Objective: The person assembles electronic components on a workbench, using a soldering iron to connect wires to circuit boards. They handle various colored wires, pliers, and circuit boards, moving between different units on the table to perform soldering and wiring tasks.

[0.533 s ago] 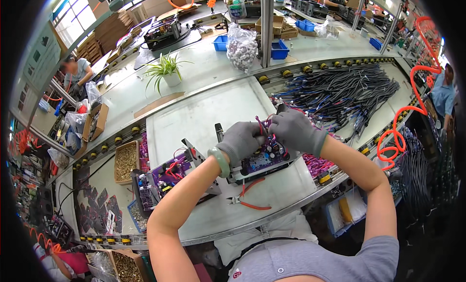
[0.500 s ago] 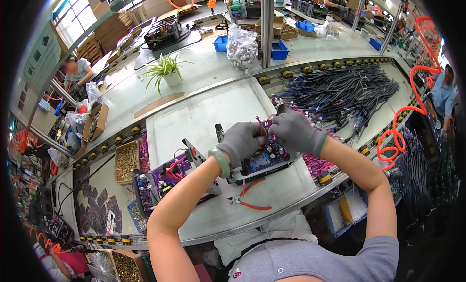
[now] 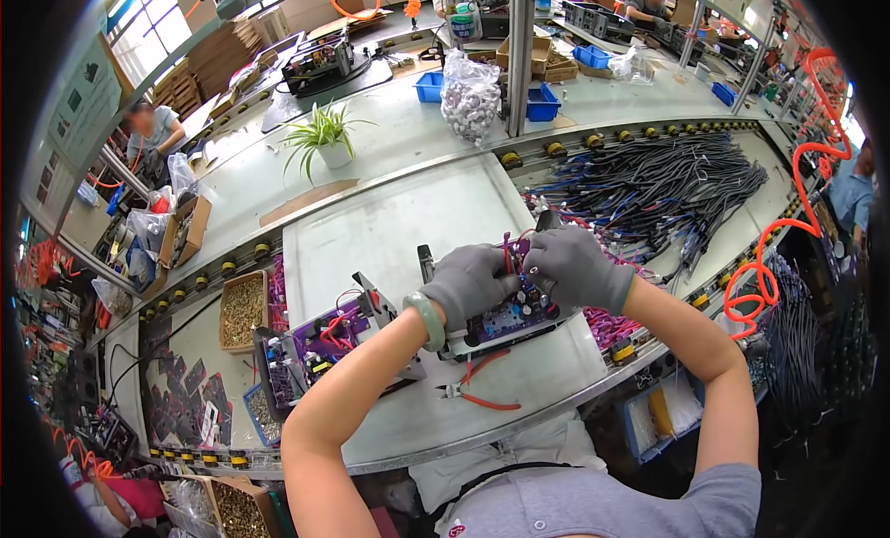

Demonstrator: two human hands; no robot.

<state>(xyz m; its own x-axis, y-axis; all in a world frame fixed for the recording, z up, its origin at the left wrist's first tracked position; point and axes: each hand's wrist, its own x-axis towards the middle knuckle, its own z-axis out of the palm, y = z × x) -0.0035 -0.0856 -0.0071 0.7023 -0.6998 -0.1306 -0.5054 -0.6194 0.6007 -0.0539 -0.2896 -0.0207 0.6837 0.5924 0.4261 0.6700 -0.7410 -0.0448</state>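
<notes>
A purple circuit board (image 3: 524, 317) with upright metal plates sits on the white work surface in front of me. Both my hands wear grey gloves and meet over its upper part. My left hand (image 3: 470, 283) is closed, its fingertips pinched at a thin red wire (image 3: 508, 248) rising from the board. Bent over the board's right side, my right hand (image 3: 582, 267) is closed too; what its fingertips hold is hidden. A second purple board (image 3: 320, 339) with metal plates and red leads lies to the left, partly behind my left forearm. Red-handled cutting pliers (image 3: 477, 387) lie nearer me.
Black cables (image 3: 677, 190) are heaped at the right, with magenta-ended leads (image 3: 607, 327) beside my right wrist. A box of small brass-coloured parts (image 3: 243, 313) stands left. Beyond the rail are a potted plant (image 3: 334, 151) and a filled plastic bag (image 3: 468, 98). An orange coiled hose (image 3: 765, 269) hangs right.
My hands remain over the same board, with small shifts of the fingers; the right hand's fingertips sit a little lower against it. The whole view has shifted slightly.
</notes>
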